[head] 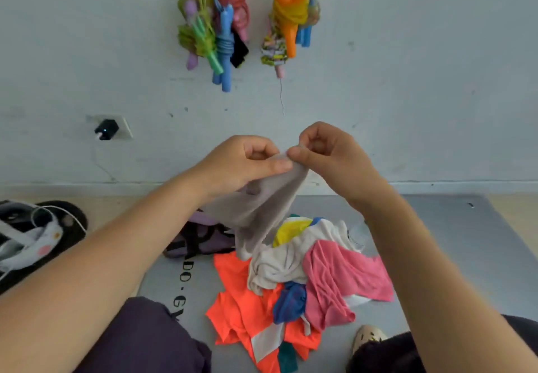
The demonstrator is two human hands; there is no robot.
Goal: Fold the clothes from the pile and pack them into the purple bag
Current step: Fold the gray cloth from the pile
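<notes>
A light grey garment [263, 206] hangs in the air above the pile. My left hand [244, 163] and my right hand [329, 154] both pinch its top edge, close together. Below lies the pile of clothes [294, 279] on a grey mat [454, 256]: an orange shirt [241, 303], a white piece, a pink piece [343, 276], a blue piece and something yellow. The purple bag [201, 238] with black straps lies on the mat left of the pile, partly hidden behind the grey garment.
A white wall stands right behind the mat, with bundles of coloured jump ropes [215, 32] hanging on it and a black plug in a socket [107, 129]. Bags and a cable [35, 236] lie at the left. My knees frame the pile at the bottom.
</notes>
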